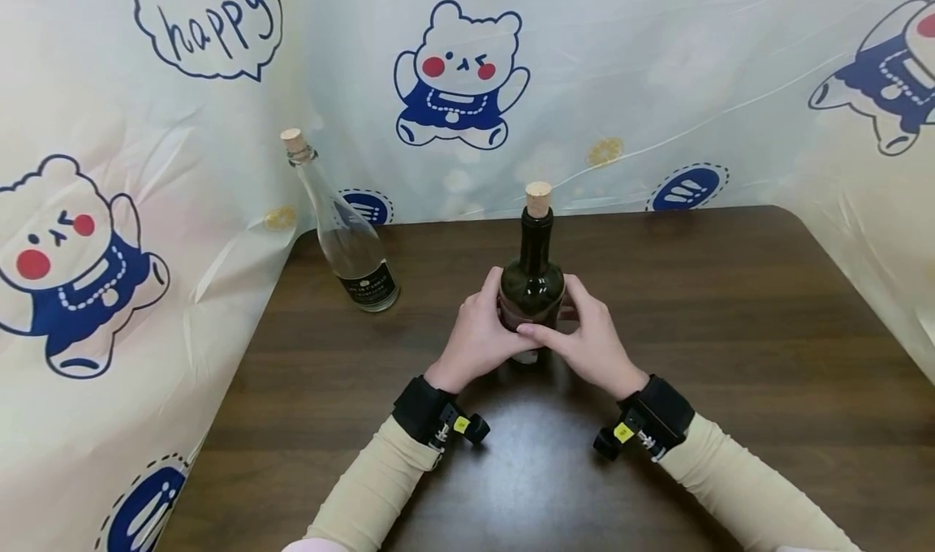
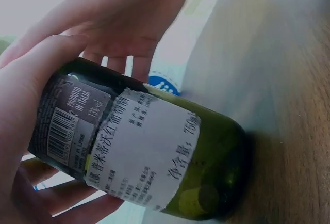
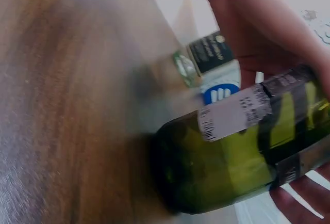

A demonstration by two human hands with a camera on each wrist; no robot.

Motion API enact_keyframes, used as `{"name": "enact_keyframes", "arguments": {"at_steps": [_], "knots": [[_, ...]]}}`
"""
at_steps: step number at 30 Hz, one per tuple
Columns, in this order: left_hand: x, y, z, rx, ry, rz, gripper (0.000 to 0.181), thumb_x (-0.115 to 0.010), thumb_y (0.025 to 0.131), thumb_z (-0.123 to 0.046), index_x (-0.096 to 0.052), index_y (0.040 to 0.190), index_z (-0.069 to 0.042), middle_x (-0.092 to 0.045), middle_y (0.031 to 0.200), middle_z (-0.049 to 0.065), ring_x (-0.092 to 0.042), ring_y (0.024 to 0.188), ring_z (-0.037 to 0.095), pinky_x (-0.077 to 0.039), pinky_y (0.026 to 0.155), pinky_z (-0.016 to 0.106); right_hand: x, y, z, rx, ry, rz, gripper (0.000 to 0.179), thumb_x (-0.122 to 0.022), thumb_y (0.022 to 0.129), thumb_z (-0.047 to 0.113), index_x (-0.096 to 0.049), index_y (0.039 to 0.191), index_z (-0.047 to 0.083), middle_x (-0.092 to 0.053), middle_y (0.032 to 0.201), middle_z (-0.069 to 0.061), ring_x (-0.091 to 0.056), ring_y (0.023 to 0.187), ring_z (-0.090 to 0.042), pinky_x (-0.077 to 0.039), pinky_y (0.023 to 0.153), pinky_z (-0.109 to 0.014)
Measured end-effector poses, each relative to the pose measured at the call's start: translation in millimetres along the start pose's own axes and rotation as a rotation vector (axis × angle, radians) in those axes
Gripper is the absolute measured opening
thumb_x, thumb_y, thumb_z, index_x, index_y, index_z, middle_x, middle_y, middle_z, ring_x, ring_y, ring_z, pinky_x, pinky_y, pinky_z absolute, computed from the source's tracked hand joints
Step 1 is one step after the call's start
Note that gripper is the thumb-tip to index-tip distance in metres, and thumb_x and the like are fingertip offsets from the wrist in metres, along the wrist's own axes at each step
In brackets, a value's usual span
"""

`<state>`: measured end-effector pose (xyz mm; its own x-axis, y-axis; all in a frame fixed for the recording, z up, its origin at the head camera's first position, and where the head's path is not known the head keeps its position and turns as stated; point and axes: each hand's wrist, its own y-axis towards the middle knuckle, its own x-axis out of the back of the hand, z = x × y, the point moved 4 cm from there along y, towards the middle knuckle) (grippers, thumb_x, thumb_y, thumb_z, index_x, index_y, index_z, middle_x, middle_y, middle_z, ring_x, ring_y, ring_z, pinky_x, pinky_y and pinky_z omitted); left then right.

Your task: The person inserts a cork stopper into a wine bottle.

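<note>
Both hands hold a dark green glass wine bottle [image 1: 533, 282] around its body, upright near the middle of the table. My left hand [image 1: 480, 334] grips its left side and my right hand [image 1: 593, 333] its right side, with the thumbs meeting in front. A cork [image 1: 538, 200] sticks up from the bottle's mouth. In the left wrist view, a white printed label [image 2: 147, 149] with 750ml and a darker barcode label [image 2: 69, 123] face me. The bottle's base [image 3: 172, 172] is close to the tabletop; whether it touches cannot be told.
A clear glass bottle [image 1: 343, 231] with a black label and a cork [image 1: 294, 141] stands at the back left of the brown wooden table [image 1: 694, 316]. Behind the table hangs a pale cloth [image 1: 584, 65] printed with cartoon bears.
</note>
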<state>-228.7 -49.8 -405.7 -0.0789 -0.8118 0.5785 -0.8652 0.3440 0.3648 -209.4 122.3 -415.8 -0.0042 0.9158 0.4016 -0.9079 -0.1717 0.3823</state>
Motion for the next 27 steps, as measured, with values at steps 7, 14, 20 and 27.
{"name": "enact_keyframes", "arguments": {"at_steps": [7,14,20,27], "knots": [[41.7,-10.3,0.1,-0.028,0.047,-0.178,0.064,-0.092,0.066,-0.039,-0.062,0.119,-0.017,-0.065,0.099,-0.004,-0.062,0.089,0.012,-0.055,0.076,0.037,-31,10.3,27,0.103,0.070,0.010,0.067,-0.079,0.088,0.026,-0.050,0.148,0.017,-0.065,0.132,-0.003,-0.063,0.114,-0.017,-0.054,0.094,-0.047],[107.6,-34.6,10.0,0.005,0.061,-0.456,0.075,-0.097,0.059,-0.043,-0.066,0.122,-0.017,-0.072,0.111,-0.001,-0.066,0.099,0.014,-0.051,0.082,0.039,-93,6.3,64,0.142,0.110,0.183,0.092,-0.069,0.095,0.040,-0.015,0.166,0.020,-0.030,0.168,-0.003,-0.035,0.150,-0.018,-0.035,0.118,-0.048],[148.7,-62.4,36.0,0.159,0.114,-0.619,0.078,-0.096,0.063,-0.035,-0.064,0.131,-0.017,-0.072,0.119,-0.006,-0.066,0.100,0.008,-0.051,0.078,0.026,-114,-0.9,64,0.063,0.009,0.463,0.090,-0.061,0.094,0.059,-0.022,0.166,0.023,-0.024,0.171,0.005,-0.024,0.154,-0.011,-0.030,0.121,-0.047],[174.0,-84.3,63.6,0.330,0.193,-0.694,0.078,-0.094,0.066,-0.042,-0.063,0.131,-0.012,-0.070,0.113,-0.001,-0.061,0.094,0.011,-0.047,0.074,0.031,-89,5.6,37,-0.026,-0.113,0.515,0.086,-0.056,0.093,0.066,-0.034,0.162,0.021,-0.027,0.170,0.003,-0.026,0.153,-0.013,-0.030,0.121,-0.047]]}}
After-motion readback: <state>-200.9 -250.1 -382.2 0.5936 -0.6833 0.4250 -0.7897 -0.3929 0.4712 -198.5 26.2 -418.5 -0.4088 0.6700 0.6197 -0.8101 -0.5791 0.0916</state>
